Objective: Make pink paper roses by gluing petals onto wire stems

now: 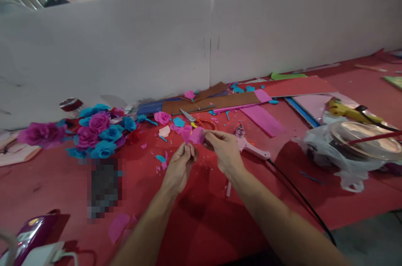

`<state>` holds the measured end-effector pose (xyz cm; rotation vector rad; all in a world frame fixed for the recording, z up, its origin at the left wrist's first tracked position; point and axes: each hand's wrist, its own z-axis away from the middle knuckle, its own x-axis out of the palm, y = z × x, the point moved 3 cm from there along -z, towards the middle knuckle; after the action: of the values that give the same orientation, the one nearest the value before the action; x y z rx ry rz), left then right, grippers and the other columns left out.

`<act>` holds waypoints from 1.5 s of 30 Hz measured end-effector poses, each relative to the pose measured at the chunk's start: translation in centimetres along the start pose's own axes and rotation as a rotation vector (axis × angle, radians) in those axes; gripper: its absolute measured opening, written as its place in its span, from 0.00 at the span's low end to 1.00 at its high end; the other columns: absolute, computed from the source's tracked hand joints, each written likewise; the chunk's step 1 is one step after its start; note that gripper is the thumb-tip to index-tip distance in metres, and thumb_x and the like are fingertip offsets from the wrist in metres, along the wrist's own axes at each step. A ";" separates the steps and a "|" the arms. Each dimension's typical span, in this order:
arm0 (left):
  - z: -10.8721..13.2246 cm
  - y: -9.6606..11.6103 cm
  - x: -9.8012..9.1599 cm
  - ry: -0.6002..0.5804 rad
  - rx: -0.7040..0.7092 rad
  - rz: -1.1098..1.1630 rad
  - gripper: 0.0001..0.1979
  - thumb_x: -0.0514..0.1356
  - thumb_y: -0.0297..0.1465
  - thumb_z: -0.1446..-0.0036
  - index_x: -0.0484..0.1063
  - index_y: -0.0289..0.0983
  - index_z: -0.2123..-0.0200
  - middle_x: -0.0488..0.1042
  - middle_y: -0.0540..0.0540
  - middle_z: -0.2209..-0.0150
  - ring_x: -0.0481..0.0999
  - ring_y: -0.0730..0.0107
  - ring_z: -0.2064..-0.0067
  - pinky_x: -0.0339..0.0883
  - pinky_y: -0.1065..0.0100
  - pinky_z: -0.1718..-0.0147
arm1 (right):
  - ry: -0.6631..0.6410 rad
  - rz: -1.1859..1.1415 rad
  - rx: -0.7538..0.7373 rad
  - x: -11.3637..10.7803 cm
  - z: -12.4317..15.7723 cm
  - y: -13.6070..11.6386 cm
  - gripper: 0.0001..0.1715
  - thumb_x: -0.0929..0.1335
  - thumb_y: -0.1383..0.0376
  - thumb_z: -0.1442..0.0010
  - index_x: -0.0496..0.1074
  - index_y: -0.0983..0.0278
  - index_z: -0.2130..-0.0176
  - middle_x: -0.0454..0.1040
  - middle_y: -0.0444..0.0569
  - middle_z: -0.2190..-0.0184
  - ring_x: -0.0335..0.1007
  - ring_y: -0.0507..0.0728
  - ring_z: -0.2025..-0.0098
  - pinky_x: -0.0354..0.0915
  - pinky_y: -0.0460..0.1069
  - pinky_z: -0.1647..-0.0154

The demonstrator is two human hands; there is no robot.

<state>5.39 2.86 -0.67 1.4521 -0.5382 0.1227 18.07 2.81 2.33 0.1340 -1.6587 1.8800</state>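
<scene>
Between the fingers of my left hand (181,163) is the base of a small pink paper flower (186,133), held upright above the red table. My right hand (224,149) pinches a loose pink paper petal (197,135) beside that flower; whether the two touch I cannot tell. Just behind my hands lie scissors (187,115) with an orange handle, among pink and blue paper scraps. A finished pink paper rose (162,117) rests to their left. Close to my right wrist is a pink hot glue gun (254,149) with a black cord.
Pink and blue paper roses (99,128) are bunched at the left. Brown crepe paper (216,103) and a pink strip (263,120) lie along the white partition (125,44). On the right, a round container (364,138) sits in a plastic bag, near a yellow-handled tool (351,111).
</scene>
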 end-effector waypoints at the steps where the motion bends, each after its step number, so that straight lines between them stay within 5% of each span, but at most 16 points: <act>1: -0.1 -0.1 0.0 0.008 0.015 -0.019 0.14 0.59 0.39 0.43 0.64 0.36 0.76 0.59 0.53 0.76 0.58 0.75 0.73 0.55 0.71 0.70 | -0.008 -0.002 -0.005 0.1 0.1 0.0 0.08 0.74 0.62 0.60 0.80 0.64 0.76 0.75 0.42 0.80 0.65 0.47 0.78 0.65 0.46 0.70; 24: -0.5 -1.0 -0.6 0.061 0.132 -0.335 0.17 0.56 0.44 0.43 0.63 0.38 0.75 0.60 0.52 0.75 0.58 0.72 0.70 0.56 0.71 0.68 | -0.121 0.026 -0.034 0.8 1.3 -0.1 0.09 0.74 0.60 0.55 0.79 0.63 0.72 0.75 0.42 0.78 0.67 0.48 0.76 0.67 0.46 0.69; 45: 1.2 1.9 -0.7 0.348 0.400 -0.781 0.09 0.57 0.32 0.44 0.74 0.39 0.75 0.67 0.53 0.80 0.61 0.73 0.79 0.55 0.71 0.75 | -0.263 0.024 -0.062 1.2 1.9 0.5 0.16 0.75 0.68 0.60 0.76 0.61 0.66 0.78 0.43 0.72 0.72 0.51 0.69 0.68 0.48 0.61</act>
<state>3.73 2.13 0.83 1.8849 0.3766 -0.1464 16.21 1.52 2.86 0.3496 -1.8980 1.8908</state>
